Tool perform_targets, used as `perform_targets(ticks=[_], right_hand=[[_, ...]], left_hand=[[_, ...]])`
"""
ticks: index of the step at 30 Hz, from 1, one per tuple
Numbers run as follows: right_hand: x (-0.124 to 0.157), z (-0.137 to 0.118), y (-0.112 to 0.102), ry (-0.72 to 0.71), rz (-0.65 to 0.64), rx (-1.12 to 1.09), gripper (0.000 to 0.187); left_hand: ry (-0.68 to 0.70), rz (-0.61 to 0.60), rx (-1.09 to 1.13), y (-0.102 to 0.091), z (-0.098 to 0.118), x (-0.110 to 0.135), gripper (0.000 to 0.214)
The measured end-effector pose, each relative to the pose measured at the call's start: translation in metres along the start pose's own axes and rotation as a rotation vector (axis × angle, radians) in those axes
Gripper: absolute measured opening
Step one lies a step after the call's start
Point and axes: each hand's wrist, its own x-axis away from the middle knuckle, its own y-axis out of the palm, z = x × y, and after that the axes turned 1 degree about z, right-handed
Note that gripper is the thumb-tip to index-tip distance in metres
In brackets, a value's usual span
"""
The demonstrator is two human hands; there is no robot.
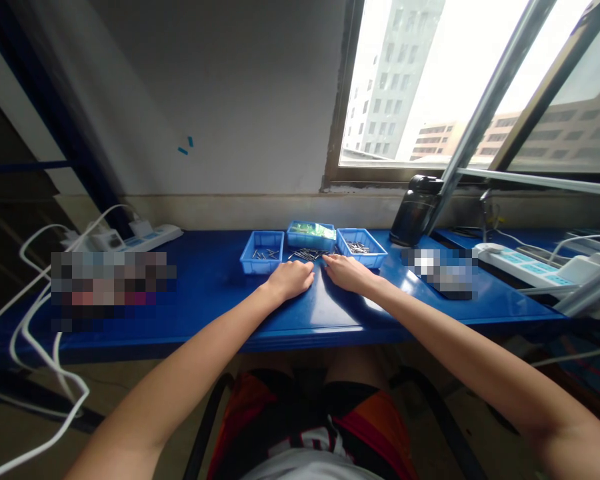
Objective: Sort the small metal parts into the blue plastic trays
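A loose pile of thin, dark metal pieces (307, 255), resembling screws or nails, lies on the blue table (205, 300) in front of me. My left hand (293, 279) rests just this side of the pile, knuckles up and fingers curled; whatever is under them is hidden. To its right, my right hand (349, 272) lies low with fingers stretched leftward, the tips at the pile's right edge. Around the pile stand a left blue bin (261, 267) with a few metal pieces, a back blue bin (300, 241) with a green-and-clear packet (315, 231), and a right blue bin (375, 260) holding many metal pieces.
A black bottle (413, 213) stands at the back right beneath the window. Blurred items lie at both sides of the table. Power strips (153, 238) and white cables (35, 320) are at the left, with another white power strip (525, 263) at the right. The wall closes off the back.
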Motion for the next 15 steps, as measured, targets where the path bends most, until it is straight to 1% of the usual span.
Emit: perform_targets(ticks=[8,15], right_hand=[[-0.023,0.000,0.010,0.061,-0.005,-0.020,0.030],[-0.022,-0.002,0.012,0.040,0.070,-0.011,0.029]], left_hand=[[-0.008,-0.017,0.018,-0.003,0.001,0.001,0.027],[-0.003,-0.019,0.028,-0.001,-0.001,0.000,0.027]])
